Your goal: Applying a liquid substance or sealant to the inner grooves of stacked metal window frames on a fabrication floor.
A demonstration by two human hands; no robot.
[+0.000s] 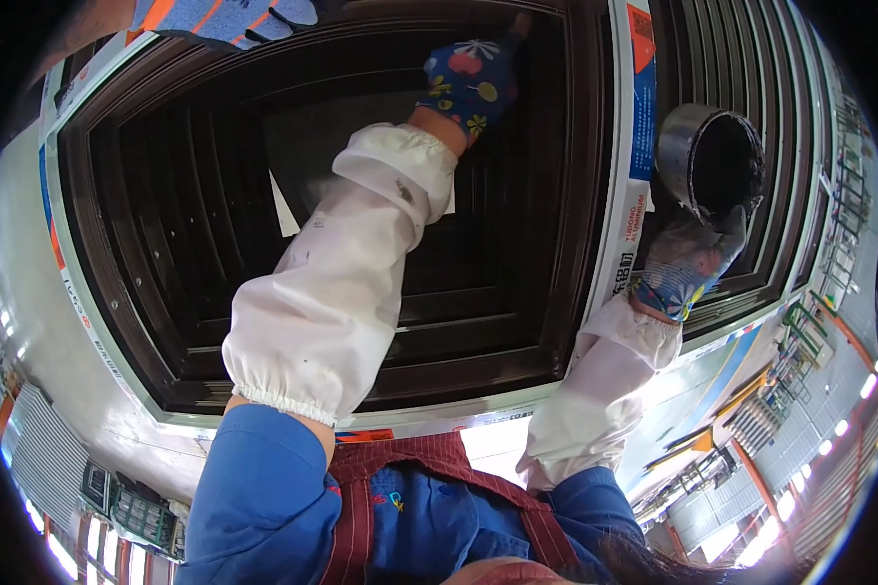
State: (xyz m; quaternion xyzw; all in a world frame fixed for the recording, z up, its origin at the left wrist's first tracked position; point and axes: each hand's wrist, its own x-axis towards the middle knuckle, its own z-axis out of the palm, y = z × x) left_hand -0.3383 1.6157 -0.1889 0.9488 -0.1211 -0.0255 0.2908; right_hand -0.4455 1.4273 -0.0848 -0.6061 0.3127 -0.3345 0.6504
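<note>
Red/blk txt (634, 219) on wht strip (615, 234).

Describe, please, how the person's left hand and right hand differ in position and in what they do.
The left hand reaches over the far part of the dark frame, while the right hand is nearer the body, off to the side. The right hand holds the metal can by its rim; the left hand has no can. Both wear floral gloves below white sleeve covers.

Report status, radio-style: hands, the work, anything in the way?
Left hand over dark frame; right hand holding metal can at rim; co-worker's hand at frame's far left, possibly obstructing.
</note>
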